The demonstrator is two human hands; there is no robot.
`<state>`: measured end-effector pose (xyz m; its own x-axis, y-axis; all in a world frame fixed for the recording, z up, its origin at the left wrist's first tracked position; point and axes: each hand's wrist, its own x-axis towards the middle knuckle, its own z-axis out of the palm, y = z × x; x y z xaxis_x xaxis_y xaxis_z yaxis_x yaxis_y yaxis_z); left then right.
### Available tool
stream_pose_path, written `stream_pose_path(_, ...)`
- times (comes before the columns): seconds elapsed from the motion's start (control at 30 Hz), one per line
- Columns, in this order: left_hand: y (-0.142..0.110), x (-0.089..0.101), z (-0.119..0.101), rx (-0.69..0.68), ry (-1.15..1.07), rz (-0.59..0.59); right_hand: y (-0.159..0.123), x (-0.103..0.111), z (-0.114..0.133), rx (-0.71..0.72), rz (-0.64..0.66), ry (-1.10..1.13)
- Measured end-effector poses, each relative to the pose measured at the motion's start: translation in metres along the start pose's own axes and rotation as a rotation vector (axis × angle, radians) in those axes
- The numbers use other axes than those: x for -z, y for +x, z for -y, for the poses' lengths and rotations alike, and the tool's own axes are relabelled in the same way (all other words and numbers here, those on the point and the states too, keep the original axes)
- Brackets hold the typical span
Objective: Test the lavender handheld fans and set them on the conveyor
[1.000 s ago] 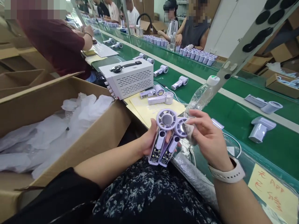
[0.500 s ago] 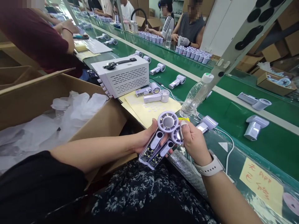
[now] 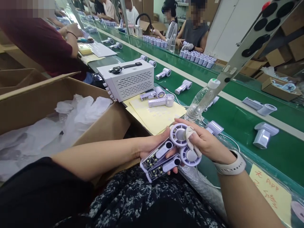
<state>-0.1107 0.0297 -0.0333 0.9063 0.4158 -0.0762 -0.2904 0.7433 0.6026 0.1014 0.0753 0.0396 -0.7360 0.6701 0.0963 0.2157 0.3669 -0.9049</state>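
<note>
Two purple handheld fans lie side by side in my left hand (image 3: 154, 144), whose fingers wrap behind their handles. The upper handheld fan (image 3: 161, 149) and the lower handheld fan (image 3: 171, 163) both show circuit boards through their handles and have round ringed heads. My right hand (image 3: 206, 141) pinches a white cloth (image 3: 192, 139) and presses it against the fan heads. Some of my left fingers are hidden behind the fans.
A cardboard box (image 3: 99, 126) holding translucent plastic pieces stands at my left. Ahead are a white vented power box (image 3: 135, 79), yellow paper (image 3: 156, 120) with two fans, and a tilted plastic bottle (image 3: 201, 99). More fans lie on the green conveyor belt (image 3: 228, 114). Co-workers sit along the line.
Both fans have tilted and shifted slightly right and down. My right hand has moved right, and the cloth now shows more clearly across the fan heads.
</note>
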Motion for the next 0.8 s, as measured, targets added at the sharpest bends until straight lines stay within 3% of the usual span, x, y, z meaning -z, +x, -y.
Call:
stream_pose_path(0.1,0.024,0.002,0.014,0.006,-0.008,-0.028,-0.005,0.009,0.005,-0.149,0.083,-0.01)
stream_pose_path(0.2,0.029,0.01,0.026,-0.006,-0.009,-0.101,-0.009,0.0,0.004,-0.185,0.01,-0.082)
stream_pose_path(0.37,0.01,0.022,0.031,0.038,-0.012,-0.149,0.001,-0.038,-0.01,-0.204,-0.207,-0.25)
stream_pose_path(0.5,-0.015,0.018,0.022,0.063,0.001,-0.245,0.019,-0.042,-0.019,-0.282,-0.307,-0.368)
stream_pose_path(0.63,-0.066,0.019,0.003,0.11,0.096,-0.349,0.017,-0.002,-0.028,-0.314,-0.362,-0.469)
stream_pose_path(0.73,-0.12,0.029,-0.01,0.094,0.163,-0.408,-0.015,0.05,-0.04,-0.401,-0.431,-0.551)
stream_pose_path(0.8,-0.152,0.035,-0.015,0.087,0.207,-0.475,-0.048,0.086,-0.052,-0.555,-0.593,-0.638)
